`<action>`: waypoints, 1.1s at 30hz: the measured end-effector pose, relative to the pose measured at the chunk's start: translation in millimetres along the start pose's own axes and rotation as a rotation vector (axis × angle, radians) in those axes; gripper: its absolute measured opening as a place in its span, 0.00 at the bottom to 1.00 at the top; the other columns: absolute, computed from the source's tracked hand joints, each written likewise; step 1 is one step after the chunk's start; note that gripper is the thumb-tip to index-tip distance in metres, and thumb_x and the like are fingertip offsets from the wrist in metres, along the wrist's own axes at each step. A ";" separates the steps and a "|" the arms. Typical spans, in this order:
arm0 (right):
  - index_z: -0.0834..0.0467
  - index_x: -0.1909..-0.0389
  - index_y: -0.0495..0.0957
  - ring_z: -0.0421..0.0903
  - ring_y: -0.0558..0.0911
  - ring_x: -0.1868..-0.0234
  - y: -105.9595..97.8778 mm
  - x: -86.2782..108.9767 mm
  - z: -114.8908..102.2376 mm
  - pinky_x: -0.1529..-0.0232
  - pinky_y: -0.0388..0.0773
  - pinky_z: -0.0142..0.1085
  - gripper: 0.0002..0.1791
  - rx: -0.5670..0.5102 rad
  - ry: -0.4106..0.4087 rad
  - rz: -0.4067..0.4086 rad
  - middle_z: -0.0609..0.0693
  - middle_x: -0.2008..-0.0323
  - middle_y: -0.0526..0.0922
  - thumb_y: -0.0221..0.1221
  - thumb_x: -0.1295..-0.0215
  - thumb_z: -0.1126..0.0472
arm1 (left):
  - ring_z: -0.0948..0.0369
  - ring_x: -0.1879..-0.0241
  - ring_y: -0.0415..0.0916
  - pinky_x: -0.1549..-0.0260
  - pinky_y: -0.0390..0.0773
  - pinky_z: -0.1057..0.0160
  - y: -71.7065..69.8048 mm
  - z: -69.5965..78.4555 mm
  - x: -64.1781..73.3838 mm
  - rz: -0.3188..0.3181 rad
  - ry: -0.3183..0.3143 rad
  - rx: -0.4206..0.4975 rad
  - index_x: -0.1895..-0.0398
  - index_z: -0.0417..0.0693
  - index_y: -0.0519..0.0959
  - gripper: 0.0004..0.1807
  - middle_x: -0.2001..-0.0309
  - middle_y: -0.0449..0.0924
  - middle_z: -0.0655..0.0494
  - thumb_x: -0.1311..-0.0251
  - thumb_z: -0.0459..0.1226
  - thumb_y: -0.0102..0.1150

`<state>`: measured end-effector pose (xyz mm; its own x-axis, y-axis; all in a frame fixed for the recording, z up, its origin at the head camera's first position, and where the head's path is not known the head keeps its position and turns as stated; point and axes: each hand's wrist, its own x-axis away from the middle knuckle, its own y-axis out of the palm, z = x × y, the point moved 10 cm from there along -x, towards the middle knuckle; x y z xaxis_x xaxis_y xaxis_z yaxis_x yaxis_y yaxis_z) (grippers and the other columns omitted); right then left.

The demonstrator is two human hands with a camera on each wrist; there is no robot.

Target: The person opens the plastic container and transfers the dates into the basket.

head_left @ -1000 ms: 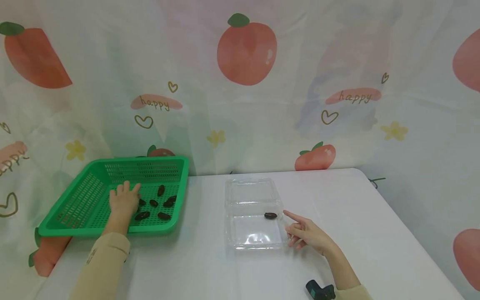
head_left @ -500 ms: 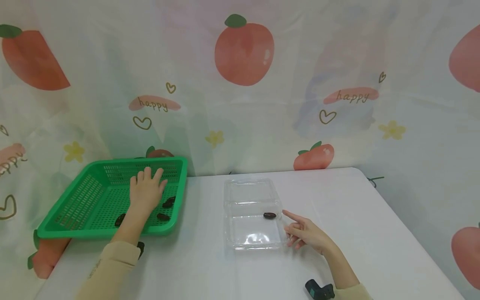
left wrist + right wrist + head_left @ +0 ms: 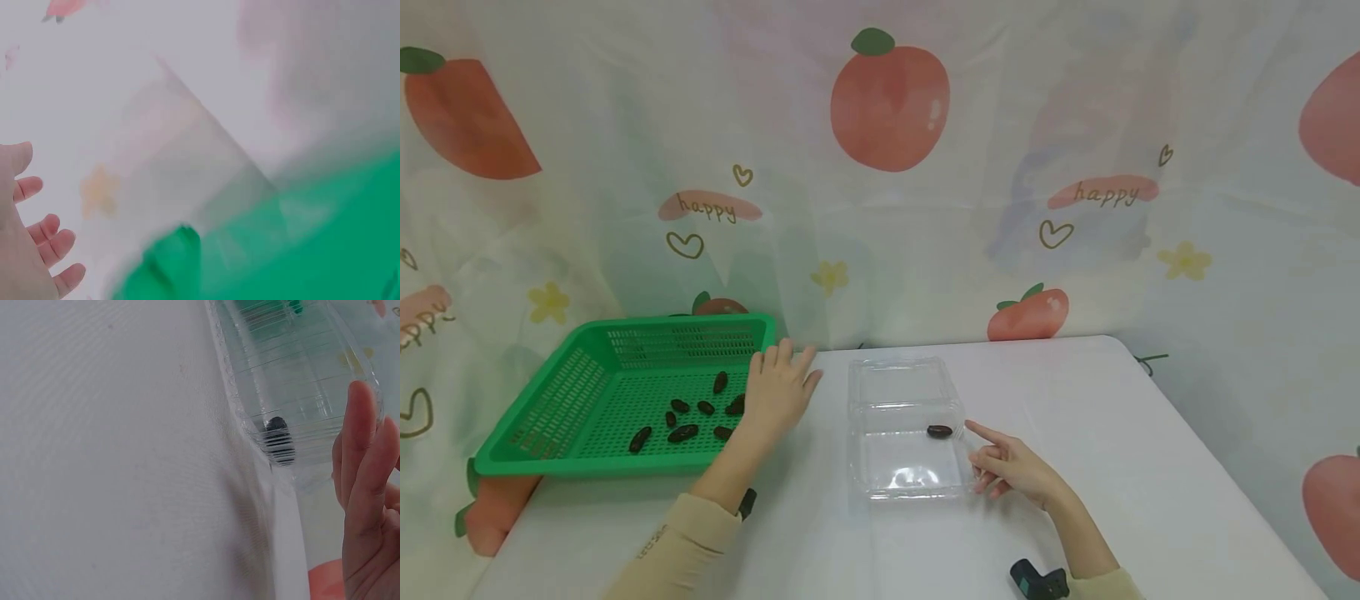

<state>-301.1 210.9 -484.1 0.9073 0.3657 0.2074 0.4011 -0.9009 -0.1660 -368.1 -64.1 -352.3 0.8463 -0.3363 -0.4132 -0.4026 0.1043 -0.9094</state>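
Note:
My left hand (image 3: 775, 392) is over the right rim of the green plastic basket (image 3: 580, 467), back of the hand up and fingers spread. In the left wrist view its fingers (image 3: 56, 247) are loosely extended, and nothing shows in them. Several dark oval dates (image 3: 682, 433) lie on the basket floor; the left forearm and hand hide part of its right side. My right hand (image 3: 1015, 471) is at the right edge of a clear plastic clamshell box (image 3: 887, 454), index finger pointing at the rim. One dark date (image 3: 939, 431) lies inside the box, near that edge.
A white table (image 3: 1075, 400) bears the basket at left and the box near the middle. Behind it hangs a curtain (image 3: 925, 233) printed with fruit. A black device (image 3: 1039, 579) is by the right sleeve, near the front.
My left hand has moved right, from above the middle of the basket to over its right rim, uncovering dates it had hidden. The right hand and the box have stayed put.

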 end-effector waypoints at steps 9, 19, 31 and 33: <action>0.63 0.30 0.44 0.43 0.80 0.77 0.1 -0.2 0.9 0.80 0.76 0.32 0.39 0.005 0.006 0.004 0.50 0.75 0.76 0.54 0.35 0.60 | 0.54 0.60 0.65 0.57 0.65 0.55 27.9 67.4 5.3 -0.024 0.152 -0.012 0.48 0.57 0.67 0.17 0.57 0.66 0.50 0.37 0.50 0.49; 0.64 0.31 0.43 0.42 0.80 0.77 2.1 0.7 -1.4 0.80 0.76 0.32 0.38 -0.004 0.003 0.001 0.50 0.75 0.76 0.53 0.34 0.61 | 0.58 0.55 0.68 0.53 0.67 0.58 67.6 130.3 14.6 -0.083 0.342 -0.070 0.49 0.63 0.66 0.16 0.53 0.68 0.54 0.37 0.53 0.47; 0.65 0.31 0.44 0.42 0.80 0.78 3.5 0.6 -3.3 0.80 0.76 0.32 0.37 0.009 -0.002 0.008 0.51 0.76 0.77 0.53 0.35 0.63 | 0.61 0.48 0.66 0.47 0.66 0.59 97.9 176.8 17.9 -0.210 0.392 -0.107 0.45 0.64 0.65 0.18 0.50 0.67 0.60 0.37 0.53 0.44; 0.66 0.31 0.44 0.42 0.80 0.78 3.6 0.5 -3.1 0.80 0.76 0.32 0.37 0.009 -0.004 0.006 0.51 0.76 0.77 0.53 0.35 0.63 | 0.62 0.49 0.65 0.48 0.66 0.60 101.0 179.9 18.9 -0.231 0.385 -0.137 0.43 0.64 0.64 0.20 0.51 0.67 0.61 0.37 0.55 0.44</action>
<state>-299.6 207.0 -481.6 0.9102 0.3612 0.2025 0.3967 -0.9009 -0.1760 -330.0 108.6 -460.5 0.7386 -0.6617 -0.1291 -0.2829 -0.1303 -0.9503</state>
